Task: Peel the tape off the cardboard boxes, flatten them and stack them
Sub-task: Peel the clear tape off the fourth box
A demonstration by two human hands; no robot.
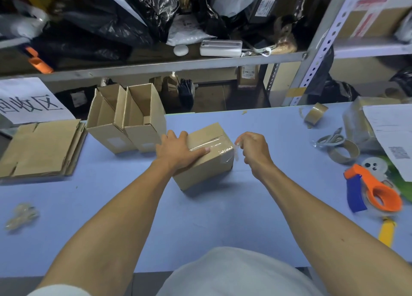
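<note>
Two opened boxes (pixel 127 117) stand upright at the back left of the blue bench (pixel 200 217), side by side and touching, flaps up. Left of them lies a stack of flattened cardboard (pixel 42 148), with a white paper sign (pixel 29 99) leaning behind it. A crumpled wad of clear tape (pixel 21 215) lies near the left front edge. On the right side are an orange and blue tape dispenser (pixel 374 191), a cardboard tape core (pixel 344 154), scissors (pixel 330 138), a strip of brown tape (pixel 314 114) and a wrapped parcel (pixel 359 122) under a printed sheet (pixel 392 137). Behind the bench a metal shelf (pixel 156 65) carries black bags and white packets.

The shelf contents are dim and blurred, and the sign is cut off at the left edge. The clear tape is hard to trace against the cardboard; only its shine shows it.

The closed box (pixel 205 157) sits mid-bench, just right of the opened boxes, turned at an angle. It is plain brown, its top seam covered by a glossy band of clear tape (pixel 219 148) that runs over the right edge. The left hand (pixel 178 150) lies flat on the top, fingers straight, pressing it down. The right hand (pixel 254 149), just beside the right end of the box, is curled and pinches a lifted end of the tape.
</note>
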